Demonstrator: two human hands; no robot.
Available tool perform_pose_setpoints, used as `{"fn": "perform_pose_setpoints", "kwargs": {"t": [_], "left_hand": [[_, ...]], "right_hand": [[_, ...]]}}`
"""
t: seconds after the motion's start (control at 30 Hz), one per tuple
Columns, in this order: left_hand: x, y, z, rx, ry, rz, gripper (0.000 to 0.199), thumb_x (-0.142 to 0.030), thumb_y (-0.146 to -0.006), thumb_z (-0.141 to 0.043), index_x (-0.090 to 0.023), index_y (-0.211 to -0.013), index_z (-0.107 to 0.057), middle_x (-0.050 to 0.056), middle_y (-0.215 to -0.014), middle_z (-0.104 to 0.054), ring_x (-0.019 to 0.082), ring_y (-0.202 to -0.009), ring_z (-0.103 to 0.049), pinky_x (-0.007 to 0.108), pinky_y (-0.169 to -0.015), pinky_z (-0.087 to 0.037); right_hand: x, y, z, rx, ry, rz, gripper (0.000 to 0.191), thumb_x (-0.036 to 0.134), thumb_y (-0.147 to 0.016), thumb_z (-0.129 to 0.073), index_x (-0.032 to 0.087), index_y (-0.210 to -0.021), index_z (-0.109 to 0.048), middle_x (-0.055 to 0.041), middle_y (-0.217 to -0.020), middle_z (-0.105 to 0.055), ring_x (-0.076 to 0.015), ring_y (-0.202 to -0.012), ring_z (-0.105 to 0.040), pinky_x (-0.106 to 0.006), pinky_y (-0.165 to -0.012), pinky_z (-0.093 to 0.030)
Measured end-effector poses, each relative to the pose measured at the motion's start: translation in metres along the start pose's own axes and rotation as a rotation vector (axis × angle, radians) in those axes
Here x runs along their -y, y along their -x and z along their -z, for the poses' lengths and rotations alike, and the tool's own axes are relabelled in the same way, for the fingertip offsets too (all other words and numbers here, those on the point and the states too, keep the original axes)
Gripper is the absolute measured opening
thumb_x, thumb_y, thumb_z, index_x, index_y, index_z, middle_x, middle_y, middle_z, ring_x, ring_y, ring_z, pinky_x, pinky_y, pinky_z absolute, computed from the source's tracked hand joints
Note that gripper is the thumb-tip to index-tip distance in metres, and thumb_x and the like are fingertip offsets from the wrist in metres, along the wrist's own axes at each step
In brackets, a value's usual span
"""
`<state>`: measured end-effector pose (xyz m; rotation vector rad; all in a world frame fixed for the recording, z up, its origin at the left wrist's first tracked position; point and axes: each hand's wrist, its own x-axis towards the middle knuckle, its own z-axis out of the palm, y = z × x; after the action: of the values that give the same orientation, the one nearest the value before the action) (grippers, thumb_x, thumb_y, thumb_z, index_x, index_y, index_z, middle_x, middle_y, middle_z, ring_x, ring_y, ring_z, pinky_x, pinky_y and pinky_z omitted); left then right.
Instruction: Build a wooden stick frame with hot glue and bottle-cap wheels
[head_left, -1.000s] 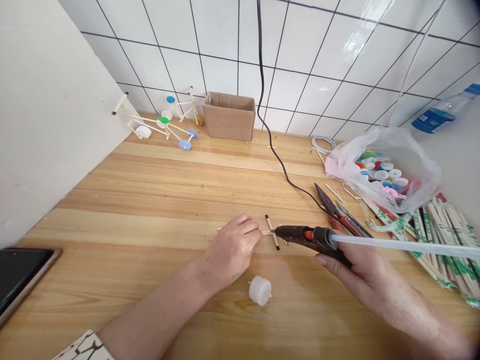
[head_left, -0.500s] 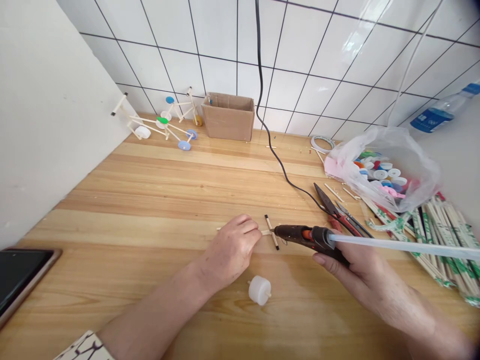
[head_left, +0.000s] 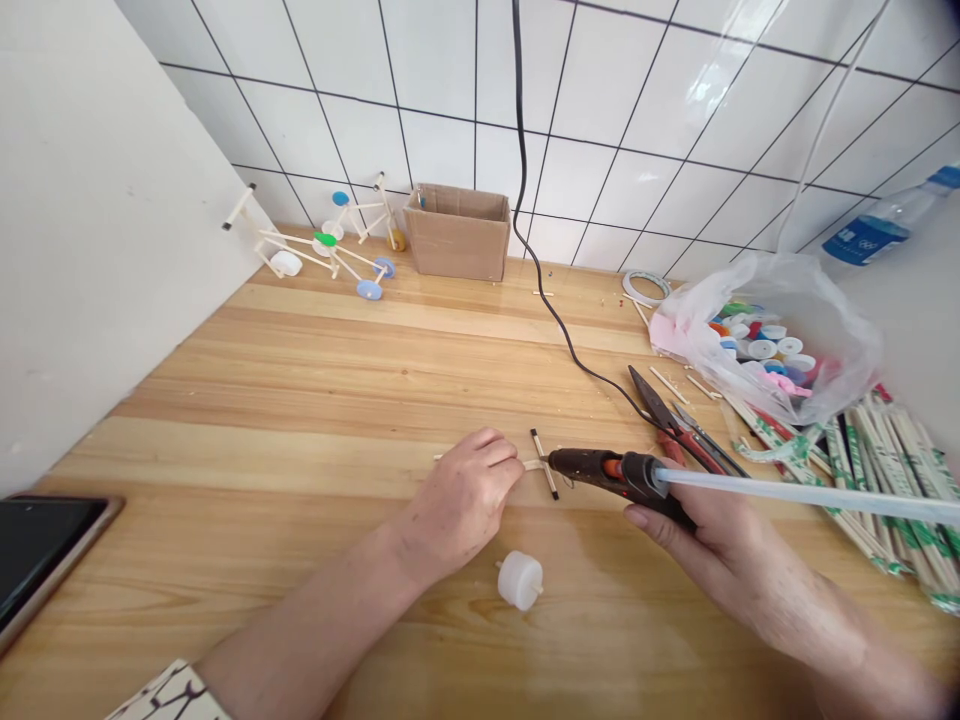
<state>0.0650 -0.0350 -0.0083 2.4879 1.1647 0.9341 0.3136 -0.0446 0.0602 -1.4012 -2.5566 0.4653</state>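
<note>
My left hand (head_left: 469,492) is closed on a thin wooden stick (head_left: 531,465) lying along the table, its middle hidden under my fingers. Across the stick's right end lies a short crosspiece (head_left: 546,470) with black tips. In my right hand (head_left: 720,540) is a black hot glue gun (head_left: 600,470), a long clear glue stick (head_left: 795,490) jutting from its back. The gun's nozzle meets the joint of stick and crosspiece, or is very close to it. Below my left hand sits a white plastic cap wheel (head_left: 520,580) with a small stick through it.
Little stick-and-cap models (head_left: 322,245) stand at the back left beside a cardboard box (head_left: 457,235). A black cord (head_left: 559,320) runs down to pliers (head_left: 664,415) and scissors (head_left: 705,440). On the right are a bag of bottle caps (head_left: 765,345), wrapped chopsticks (head_left: 885,470) and a bottle (head_left: 870,235); a phone (head_left: 52,550) lies left.
</note>
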Motion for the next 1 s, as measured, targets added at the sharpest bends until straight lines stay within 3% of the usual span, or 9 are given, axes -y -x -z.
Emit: {"fn": "perform_pose_setpoints", "kwargs": {"t": [0.2, 0.33, 0.47, 0.67, 0.87, 1.0], "left_hand": [[0.0003, 0.0007, -0.0004, 0.002, 0.002, 0.005, 0.028, -0.004, -0.088, -0.044, -0.017, -0.072, -0.063, 0.006, -0.071, -0.061, 0.019, -0.076, -0.055, 0.030, -0.066, -0.050], [0.0005, 0.0009, -0.0007, 0.001, -0.001, 0.003, 0.028, -0.005, -0.089, -0.043, -0.017, -0.073, -0.063, 0.006, -0.071, -0.061, 0.019, -0.076, -0.055, 0.030, -0.066, -0.050], [0.0002, 0.0007, -0.0006, -0.005, 0.001, 0.003, 0.029, -0.005, -0.089, -0.043, -0.016, -0.073, -0.063, 0.006, -0.072, -0.062, 0.019, -0.076, -0.055, 0.030, -0.066, -0.050], [0.0003, 0.0007, -0.0003, 0.000, -0.002, 0.001, 0.028, -0.005, -0.089, -0.043, -0.017, -0.073, -0.063, 0.006, -0.072, -0.062, 0.019, -0.076, -0.055, 0.030, -0.066, -0.050], [0.0004, 0.0005, -0.0002, 0.001, -0.002, -0.002, 0.029, -0.005, -0.089, -0.043, -0.017, -0.073, -0.063, 0.006, -0.072, -0.061, 0.019, -0.076, -0.055, 0.030, -0.066, -0.050], [0.0001, 0.0003, -0.0003, 0.003, -0.005, 0.001, 0.029, -0.004, -0.089, -0.043, -0.017, -0.073, -0.063, 0.005, -0.071, -0.061, 0.019, -0.075, -0.054, 0.029, -0.065, -0.049]], "right_hand": [[0.0008, 0.0003, 0.0024, -0.048, 0.038, 0.019, 0.015, 0.031, -0.093, -0.047, 0.024, -0.103, -0.055, -0.0050, -0.089, -0.066, -0.0239, -0.080, -0.064, -0.037, -0.070, -0.053], [-0.0001, 0.0006, 0.0012, -0.001, 0.002, 0.016, 0.013, 0.029, -0.093, -0.046, 0.025, -0.103, -0.054, -0.0025, -0.083, -0.064, -0.0203, -0.073, -0.063, -0.032, -0.063, -0.052], [0.0002, 0.0002, 0.0003, -0.032, 0.008, 0.043, 0.011, 0.028, -0.093, -0.047, 0.024, -0.102, -0.053, -0.0007, -0.077, -0.063, -0.0191, -0.068, -0.062, -0.031, -0.062, -0.052], [0.0007, 0.0004, 0.0019, -0.065, 0.036, 0.046, 0.012, 0.030, -0.093, -0.047, 0.025, -0.102, -0.053, -0.0025, -0.084, -0.063, -0.0213, -0.076, -0.062, -0.034, -0.068, -0.052], [-0.0001, 0.0009, 0.0015, -0.002, -0.019, 0.020, 0.011, 0.029, -0.093, -0.047, 0.025, -0.101, -0.053, -0.0013, -0.082, -0.064, -0.0187, -0.070, -0.062, -0.029, -0.060, -0.051], [-0.0003, 0.0007, 0.0014, -0.025, -0.007, 0.026, 0.013, 0.029, -0.093, -0.047, 0.025, -0.105, -0.053, -0.0029, -0.087, -0.064, -0.0202, -0.076, -0.063, -0.031, -0.067, -0.052]]}}
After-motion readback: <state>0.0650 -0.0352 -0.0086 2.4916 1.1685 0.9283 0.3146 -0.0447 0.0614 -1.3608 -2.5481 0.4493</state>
